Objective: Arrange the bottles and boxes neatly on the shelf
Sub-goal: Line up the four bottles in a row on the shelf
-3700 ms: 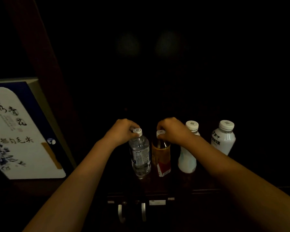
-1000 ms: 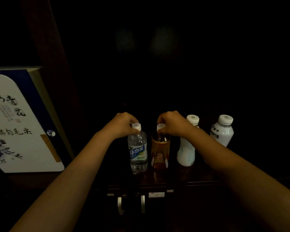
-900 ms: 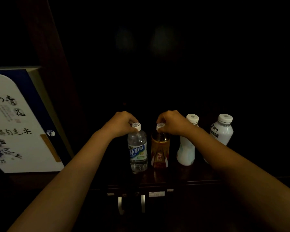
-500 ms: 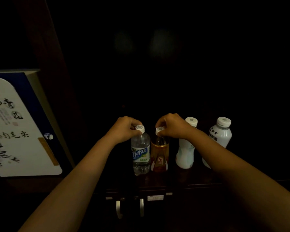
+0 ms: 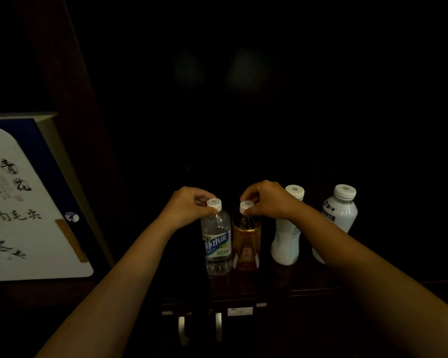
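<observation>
Several bottles stand in a row on a dark wooden shelf [image 5: 308,276]. My left hand [image 5: 189,205] pinches the white cap of a clear water bottle [image 5: 217,244] with a blue label. Touching its right side is an amber drink bottle [image 5: 246,244] with a red label; my right hand [image 5: 267,200] grips its white cap. Both stand upright with labels facing me. Further right are a slim white bottle [image 5: 286,241] and a wider white bottle [image 5: 340,213], partly behind my right forearm.
A large white and blue box [image 5: 29,202] with black calligraphy leans at the left, beyond a dark wooden upright [image 5: 70,99]. Below the shelf edge hang two pale handles [image 5: 199,329]. The back of the shelf is too dark to see.
The clear bottle and the amber bottle have been turned so their labels face me and now stand close together. Both hands stay on the caps.
</observation>
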Tool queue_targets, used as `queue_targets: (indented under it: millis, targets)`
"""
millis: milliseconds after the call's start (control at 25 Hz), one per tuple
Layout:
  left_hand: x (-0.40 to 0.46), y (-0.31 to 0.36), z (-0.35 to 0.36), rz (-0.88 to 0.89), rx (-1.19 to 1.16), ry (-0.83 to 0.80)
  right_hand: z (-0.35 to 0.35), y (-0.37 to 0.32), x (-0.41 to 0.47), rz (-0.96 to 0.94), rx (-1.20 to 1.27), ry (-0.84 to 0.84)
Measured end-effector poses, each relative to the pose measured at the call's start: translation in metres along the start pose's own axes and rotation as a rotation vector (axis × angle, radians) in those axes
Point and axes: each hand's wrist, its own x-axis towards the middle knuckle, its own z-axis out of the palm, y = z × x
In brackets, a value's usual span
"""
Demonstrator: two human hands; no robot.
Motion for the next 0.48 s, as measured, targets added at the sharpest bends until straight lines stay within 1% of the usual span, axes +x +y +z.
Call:
queue_targets:
  millis: [200,320,400,480]
  targets:
    - [0.003,0.002,0.001,0.040,-0.022,0.008,-0.003,-0.003,-0.002,0.023,0.069,0.002]
    - [0.005,0.005,-0.001,0.058,0.038,-0.041,-0.013,-0.006,-0.011,0.032,0.138,0.012]
    - [0.008,0.009,-0.005,0.044,0.131,-0.049,-0.037,-0.002,-0.021,0.025,0.178,0.096]
    - [0.012,0.021,-0.010,0.074,0.169,0.027,-0.070,0.015,-0.037,0.027,0.112,0.242]
